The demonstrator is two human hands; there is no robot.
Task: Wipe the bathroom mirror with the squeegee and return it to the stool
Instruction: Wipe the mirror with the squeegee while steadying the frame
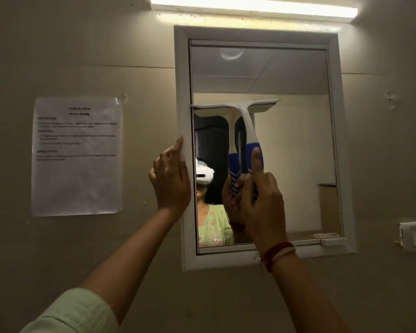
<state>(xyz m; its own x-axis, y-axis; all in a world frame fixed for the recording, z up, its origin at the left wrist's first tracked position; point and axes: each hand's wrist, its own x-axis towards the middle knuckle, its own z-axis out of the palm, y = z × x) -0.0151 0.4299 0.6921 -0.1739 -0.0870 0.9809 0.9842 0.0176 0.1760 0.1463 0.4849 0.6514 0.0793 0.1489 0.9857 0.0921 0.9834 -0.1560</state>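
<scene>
White-and-blue plastic squeegee (244,131), T-shaped: pale blade bar set level across the glass at centre frame, white neck running down and slightly right into a blue handle with white chevron marks. Location: pressed against the bathroom mirror (298,145), blade at about mid-height of the glass, its left end meeting the inner edge of the white frame (180,68). Right hand (262,200): grip closed around the blue handle, index finger laid straight up the handle's back, judged to press the blade flat so the rubber edge keeps full contact along its width. Left hand (171,181): fingers folded over the outer left edge of the frame, palm against the wall side; grip closed on the frame, probably to steady the cabinet-style mirror, or the person, against the push of the stroke. Blade starting flush at the left border suggests a stroke planned to leave no unwiped strip there. Glass: reflects the squeegee, both hands and the ceiling; a faint ring-shaped mark shows near its top, in the upper centre of the picture. Printed sheet (77,155) taped to the wall at left of frame. Strip light (252,7) along the top. Stool: not in view.
</scene>
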